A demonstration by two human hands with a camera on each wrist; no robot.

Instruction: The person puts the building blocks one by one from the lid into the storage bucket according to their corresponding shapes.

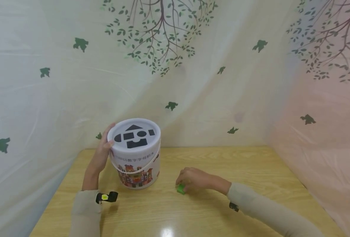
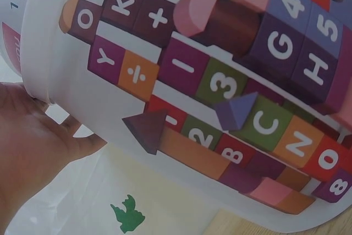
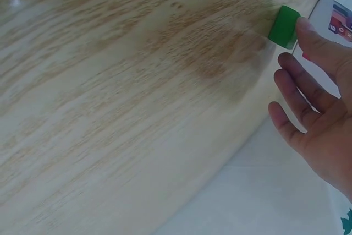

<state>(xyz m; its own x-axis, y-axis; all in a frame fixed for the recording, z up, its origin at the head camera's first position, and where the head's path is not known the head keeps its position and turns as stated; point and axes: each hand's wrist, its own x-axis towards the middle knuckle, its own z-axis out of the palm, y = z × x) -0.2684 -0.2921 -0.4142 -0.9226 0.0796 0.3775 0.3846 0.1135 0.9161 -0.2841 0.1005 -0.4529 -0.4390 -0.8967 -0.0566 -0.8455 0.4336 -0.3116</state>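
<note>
A white lidded bucket with printed toy blocks on its side stands at the table's left. My left hand holds it by the lid's left edge, the thumb at the front and the fingers farther back. In the left wrist view that hand lies against the bucket wall, partly hidden behind it. Right of the bucket, my right hand pinches a small green block low at the tabletop. The right wrist view shows the thumb against the green block; the other visible fingers are loosely bent.
The lid bears dark shapes, and a thin white handle hangs across the bucket's front. The wooden table reaches back to a pale curtain printed with leaves and branches. Another curtain borders the right side.
</note>
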